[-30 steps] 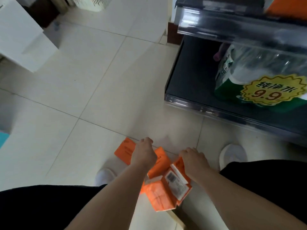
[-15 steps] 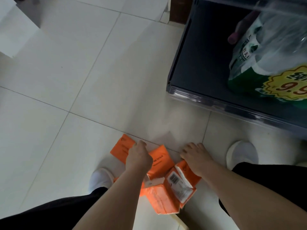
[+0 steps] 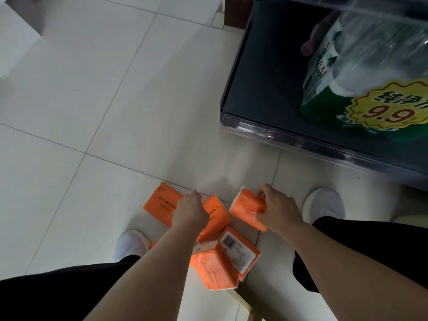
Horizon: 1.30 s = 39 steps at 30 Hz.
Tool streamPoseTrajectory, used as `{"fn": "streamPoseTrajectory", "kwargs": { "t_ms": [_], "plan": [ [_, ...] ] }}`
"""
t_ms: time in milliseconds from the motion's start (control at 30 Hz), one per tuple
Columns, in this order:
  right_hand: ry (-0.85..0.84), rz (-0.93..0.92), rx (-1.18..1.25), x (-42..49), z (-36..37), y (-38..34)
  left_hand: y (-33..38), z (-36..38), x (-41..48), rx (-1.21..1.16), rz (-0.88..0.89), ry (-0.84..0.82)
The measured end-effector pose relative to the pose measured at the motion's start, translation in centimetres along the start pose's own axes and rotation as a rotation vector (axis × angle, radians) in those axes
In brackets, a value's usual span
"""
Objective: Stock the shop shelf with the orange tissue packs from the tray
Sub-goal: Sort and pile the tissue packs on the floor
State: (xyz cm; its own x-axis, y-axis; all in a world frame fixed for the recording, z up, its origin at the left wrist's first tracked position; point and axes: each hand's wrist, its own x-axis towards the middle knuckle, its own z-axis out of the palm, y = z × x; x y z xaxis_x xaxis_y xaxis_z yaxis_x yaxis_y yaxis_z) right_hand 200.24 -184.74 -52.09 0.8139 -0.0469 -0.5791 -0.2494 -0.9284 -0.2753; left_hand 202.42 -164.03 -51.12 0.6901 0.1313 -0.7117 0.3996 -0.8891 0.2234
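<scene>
Several orange tissue packs lie low between my feet. My left hand (image 3: 191, 210) grips a flat orange pack (image 3: 162, 206) printed with dark letters, its fingers curled over the top edge. My right hand (image 3: 279, 208) holds another orange pack (image 3: 246, 208), lifted and tilted away from the pile. Two more packs sit below, one with a white barcode label (image 3: 238, 250) and one beside it (image 3: 214, 271). The tray's pale edge (image 3: 236, 297) barely shows under them. The dark bottom shelf (image 3: 261, 89) stands at the upper right.
A shrink-wrapped bundle of water bottles (image 3: 361, 75) with a yellow 9.9 price sticker fills the shelf's right part. My white shoes (image 3: 130, 244) (image 3: 324, 206) stand on pale floor tiles either side of the packs. A white unit (image 3: 16, 42) sits at the far left.
My right hand has closed on an orange pack and raised it off the pile. The view has tilted further down toward the floor and shelf base.
</scene>
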Motion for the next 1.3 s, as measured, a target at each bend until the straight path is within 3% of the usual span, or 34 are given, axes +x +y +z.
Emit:
{"fn": "streamPoseTrajectory", "kwargs": {
  "t_ms": [100, 167, 233, 300, 367, 433, 500, 633, 700, 833, 967, 1133, 1300],
  "plan": [
    [-0.079, 0.268, 0.168, -0.3, 0.6, 0.3, 0.7, 0.2, 0.0, 0.027, 0.016, -0.002],
    [-0.104, 0.347, -0.07, -0.6, 0.8, 0.3, 1.0, 0.3, 0.2, 0.056, 0.042, 0.009],
    [0.019, 0.241, -0.311, -0.9, 0.8, 0.4, 1.2, 0.4, 0.4, 0.079, 0.059, 0.017],
    [0.069, -0.027, -0.419, -0.5, 0.9, 0.4, 1.3, 0.5, 0.6, 0.089, 0.055, 0.023],
    [0.015, -0.309, -0.48, 0.5, 1.1, 0.0, 1.2, 0.6, 0.6, 0.093, 0.053, 0.027],
    [-0.062, -0.452, -0.597, 1.6, 1.8, -0.6, 0.9, 0.6, 0.7, 0.101, 0.062, 0.022],
    [-0.104, -0.444, -0.667, 2.2, 2.5, -1.0, 0.4, 0.7, 0.9, 0.114, 0.069, 0.017],
    [-0.113, -0.245, -0.722, 2.5, 2.2, -0.9, -0.9, 1.3, 1.3, 0.203, 0.073, 0.01],
    [-0.117, -0.147, -0.658, 2.2, 1.9, -0.5, -1.3, 1.8, 1.7, 0.296, 0.101, 0.012],
    [-0.049, 0.105, -0.273, 1.7, 1.7, 0.1, -1.3, 3.2, 2.2, 0.494, 0.143, 0.05],
    [-0.013, 0.096, -0.109, 1.5, 1.7, -1.2, -0.7, 3.6, 2.2, 0.561, 0.124, 0.056],
    [0.104, 0.109, -0.087, 1.3, 2.3, -1.7, -0.1, 2.9, 2.1, 0.376, 0.221, 0.164],
    [0.065, 0.126, -0.062, 1.0, 2.7, -1.2, -0.3, 2.4, 1.5, 0.158, 0.177, 0.056]
  ]
}}
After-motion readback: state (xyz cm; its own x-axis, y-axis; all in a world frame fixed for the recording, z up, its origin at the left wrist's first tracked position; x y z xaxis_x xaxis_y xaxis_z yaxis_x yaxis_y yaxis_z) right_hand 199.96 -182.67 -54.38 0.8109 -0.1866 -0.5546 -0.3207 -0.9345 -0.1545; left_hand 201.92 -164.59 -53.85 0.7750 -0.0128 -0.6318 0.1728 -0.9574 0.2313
